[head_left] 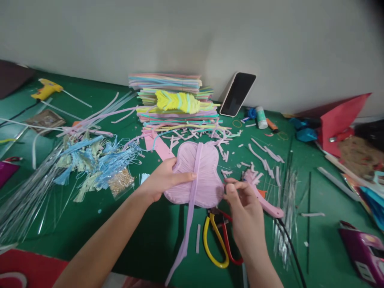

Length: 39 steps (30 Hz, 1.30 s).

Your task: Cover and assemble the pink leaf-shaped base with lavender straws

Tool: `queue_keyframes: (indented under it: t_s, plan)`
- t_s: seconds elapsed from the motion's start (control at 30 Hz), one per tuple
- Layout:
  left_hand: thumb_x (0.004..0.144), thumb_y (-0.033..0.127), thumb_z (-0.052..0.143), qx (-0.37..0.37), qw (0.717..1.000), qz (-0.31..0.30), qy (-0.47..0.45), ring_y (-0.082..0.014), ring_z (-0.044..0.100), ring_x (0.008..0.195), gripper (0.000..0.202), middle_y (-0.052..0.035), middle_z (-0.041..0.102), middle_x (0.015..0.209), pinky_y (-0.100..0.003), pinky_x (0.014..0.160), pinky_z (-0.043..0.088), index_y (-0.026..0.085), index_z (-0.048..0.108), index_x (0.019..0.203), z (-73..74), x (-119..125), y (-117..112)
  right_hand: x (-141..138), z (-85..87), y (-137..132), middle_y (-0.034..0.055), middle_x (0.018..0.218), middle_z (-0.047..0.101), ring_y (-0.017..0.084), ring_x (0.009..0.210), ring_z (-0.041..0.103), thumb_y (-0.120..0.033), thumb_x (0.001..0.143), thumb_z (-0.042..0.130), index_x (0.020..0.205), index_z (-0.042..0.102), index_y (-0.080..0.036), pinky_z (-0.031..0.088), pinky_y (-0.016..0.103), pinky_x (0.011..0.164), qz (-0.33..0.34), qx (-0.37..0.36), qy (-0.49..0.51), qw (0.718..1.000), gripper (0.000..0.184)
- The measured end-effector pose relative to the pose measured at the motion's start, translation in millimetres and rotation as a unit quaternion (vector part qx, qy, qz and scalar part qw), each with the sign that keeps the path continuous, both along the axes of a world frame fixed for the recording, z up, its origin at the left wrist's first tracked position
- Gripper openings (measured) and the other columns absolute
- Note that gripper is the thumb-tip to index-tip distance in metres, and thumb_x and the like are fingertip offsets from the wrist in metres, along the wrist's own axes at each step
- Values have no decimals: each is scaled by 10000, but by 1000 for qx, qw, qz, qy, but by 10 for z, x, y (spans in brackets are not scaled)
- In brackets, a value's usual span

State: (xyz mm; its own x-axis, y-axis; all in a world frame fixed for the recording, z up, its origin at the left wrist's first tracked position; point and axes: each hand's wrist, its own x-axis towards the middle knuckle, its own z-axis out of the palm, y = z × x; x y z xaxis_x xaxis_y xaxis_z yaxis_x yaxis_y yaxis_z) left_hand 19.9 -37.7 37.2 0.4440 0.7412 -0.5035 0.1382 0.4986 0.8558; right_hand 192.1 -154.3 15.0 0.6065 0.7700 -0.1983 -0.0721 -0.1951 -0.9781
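Note:
My left hand (163, 178) grips a lilac, lobed flat piece (207, 172) that looks wrapped in fuzzy strands. Its thumb presses a long lilac strip (195, 188) against the front. The strip runs up the middle, and its loose end hangs below the piece toward me. At the lower right edge of the piece is my right hand (244, 204), its thumb and fingertips brought together. Whatever they pinch, if anything, is too small to tell. Yellow-and-red-handled pliers or cutters (216, 240) lie beneath, partly hidden by the piece and my right hand.
Bundles of coloured pipe cleaners (168, 82) lie by the wall, beside a leaning phone (239, 94). Blue tassels (105, 156) and a bag of gold beads (121, 182) are left. A yellow glue gun (46, 89) lies far left; a pink corded tool (267, 204) lies right.

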Motion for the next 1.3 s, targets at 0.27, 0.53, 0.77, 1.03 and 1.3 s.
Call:
queue_keyframes:
  t_s: [0.27,0.53,0.77,1.03,1.3]
  plan:
    - [599,273,860,22,998,-46,-45,-281,656,1059,623,-91,683,1200,-379,878,537,167,600,1156,5,-21,-5,-2,79,108,25,773,689,183,803,654,-317,644,828,617,575,-192,513,347,769,-50,62,-19,997,283]
    - [616,253,847,30,997,-60,-43,-271,674,1021,581,-78,716,1131,-360,842,553,163,607,1137,-11,-2,-27,71,82,257,83,1059,612,231,1077,561,-435,921,473,650,641,-208,448,411,894,75,45,-194,977,391]
    - [637,275,831,56,997,-48,-18,-279,673,1013,554,-91,727,1076,-380,854,543,154,620,1134,0,25,-43,-28,113,428,33,948,662,211,853,650,-354,686,750,1183,449,-257,526,367,747,180,-22,-32,983,589]
    - [611,310,847,64,997,-43,12,-310,660,1017,599,-122,711,1096,-414,855,537,121,611,1129,-45,50,-62,-66,146,500,1,831,689,180,687,648,-322,633,779,1112,443,-247,517,317,629,180,-39,2,983,589]
    - [609,278,848,44,997,-56,-12,-299,658,1047,611,-119,705,1128,-420,896,532,136,601,1150,-19,46,-51,-62,137,517,-17,789,714,159,666,647,-312,617,816,998,523,-232,503,278,613,196,-45,75,977,487]
